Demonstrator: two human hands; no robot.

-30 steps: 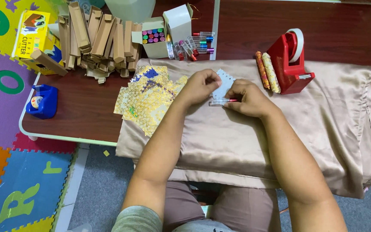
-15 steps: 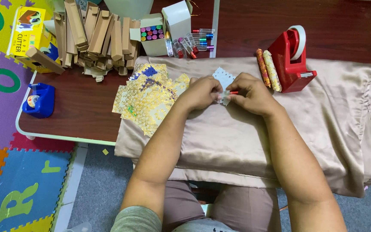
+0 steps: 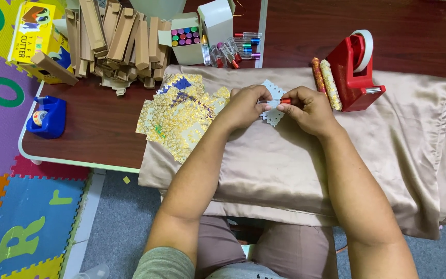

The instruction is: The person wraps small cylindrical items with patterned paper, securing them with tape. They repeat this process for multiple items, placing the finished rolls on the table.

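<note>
Bare tan cloth all below the fingers, gold paper pile just left, red tape dispenser right. Left hand and right hand both pinched shut on a small red-capped vial over a pale paper piece, wrists angled inward

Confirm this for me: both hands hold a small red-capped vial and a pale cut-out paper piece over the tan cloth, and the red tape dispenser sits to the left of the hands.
One detail is wrong. The head view shows the red tape dispenser to the right of the hands, not the left. The rest stands: the left hand and right hand hold the red-capped vial and pale paper piece over the tan cloth.
</note>
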